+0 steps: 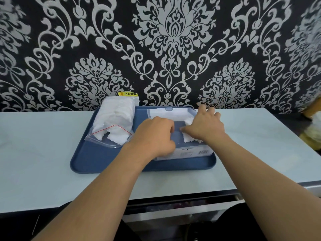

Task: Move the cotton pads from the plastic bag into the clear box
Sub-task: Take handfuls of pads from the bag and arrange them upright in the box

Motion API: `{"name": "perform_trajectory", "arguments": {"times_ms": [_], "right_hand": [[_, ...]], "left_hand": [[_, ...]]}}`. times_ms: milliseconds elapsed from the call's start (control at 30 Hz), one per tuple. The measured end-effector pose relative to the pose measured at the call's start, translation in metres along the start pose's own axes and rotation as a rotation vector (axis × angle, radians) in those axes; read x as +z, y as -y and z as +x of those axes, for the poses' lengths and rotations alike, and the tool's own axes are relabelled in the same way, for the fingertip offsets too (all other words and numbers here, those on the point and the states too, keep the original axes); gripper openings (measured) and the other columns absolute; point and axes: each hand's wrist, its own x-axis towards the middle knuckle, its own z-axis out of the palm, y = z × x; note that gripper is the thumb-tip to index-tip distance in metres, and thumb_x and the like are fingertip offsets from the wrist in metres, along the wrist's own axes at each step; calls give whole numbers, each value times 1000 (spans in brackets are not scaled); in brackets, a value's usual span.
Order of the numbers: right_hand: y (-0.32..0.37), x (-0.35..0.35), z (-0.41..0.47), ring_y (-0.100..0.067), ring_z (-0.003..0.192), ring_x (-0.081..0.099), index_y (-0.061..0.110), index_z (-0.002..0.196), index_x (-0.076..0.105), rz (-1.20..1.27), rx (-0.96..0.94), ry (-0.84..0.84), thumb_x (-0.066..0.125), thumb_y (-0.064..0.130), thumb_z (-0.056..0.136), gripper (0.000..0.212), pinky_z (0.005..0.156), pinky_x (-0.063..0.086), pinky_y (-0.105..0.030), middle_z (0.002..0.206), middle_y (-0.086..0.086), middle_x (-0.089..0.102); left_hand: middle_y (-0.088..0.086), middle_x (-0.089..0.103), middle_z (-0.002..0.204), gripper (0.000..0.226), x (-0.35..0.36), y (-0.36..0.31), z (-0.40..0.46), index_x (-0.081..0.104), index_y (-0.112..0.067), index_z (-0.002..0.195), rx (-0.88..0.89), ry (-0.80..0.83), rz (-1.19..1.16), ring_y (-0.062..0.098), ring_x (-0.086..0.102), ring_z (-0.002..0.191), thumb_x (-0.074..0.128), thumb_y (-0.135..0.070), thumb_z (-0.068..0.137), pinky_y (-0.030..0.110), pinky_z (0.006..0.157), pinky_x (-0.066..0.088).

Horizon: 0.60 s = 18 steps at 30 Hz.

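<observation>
A clear plastic bag [114, 122] with a red zip line lies on the left half of a blue tray [97, 159], full of white cotton pads, its mouth open toward me. On the right half stands the clear box [189, 151], lid raised at the back. My left hand [154, 136] rests curled on the box's front-left rim. My right hand [205, 126] lies palm down inside the box, fingers spread, pressing on white cotton pads [188, 139]. More pads [188, 120] show behind it.
The tray sits on a pale blue-white counter [52, 145] against a black and silver patterned wall. A yellow warning sticker [128, 94] is on the wall behind the bag. Blurred yellowish objects [312, 129] sit at the far right edge.
</observation>
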Motion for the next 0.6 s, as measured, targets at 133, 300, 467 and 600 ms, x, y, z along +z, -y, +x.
{"name": "perform_trajectory", "arguments": {"times_ms": [133, 300, 467, 600], "right_hand": [[-2, -11, 0, -36, 141, 33, 14, 152, 29, 279, -29, 104, 67, 84, 63, 119, 110, 37, -49, 154, -13, 32], [-13, -42, -12, -16, 107, 63, 15, 116, 67, 719, -172, -192, 62, 54, 91, 47, 90, 48, -34, 116, 1, 69], [-3, -34, -20, -24, 66, 61, 3, 70, 69, 412, -582, 63, 52, 25, 101, 42, 69, 51, -38, 68, -9, 68], [-4, -24, -8, -25, 76, 64, 5, 77, 68, 262, -592, -34, 40, 41, 101, 52, 77, 52, -44, 77, -7, 70]], "left_hand": [[4, 64, 105, 34, 7, -8, 10, 65, -20, 114, 58, 136, -82, 27, 63, 92, 57, -11, 83, 45, 79, 57], [2, 65, 119, 43, 19, -11, 22, 58, -26, 127, 73, 206, -189, 25, 63, 103, 52, -14, 86, 47, 90, 56], [6, 62, 125, 35, 24, -12, 27, 57, -23, 125, 64, 262, -114, 28, 61, 104, 48, -17, 92, 46, 91, 54], [8, 61, 134, 44, 23, -12, 26, 57, -22, 136, 64, 269, -140, 28, 59, 112, 48, -15, 94, 41, 95, 52]]}}
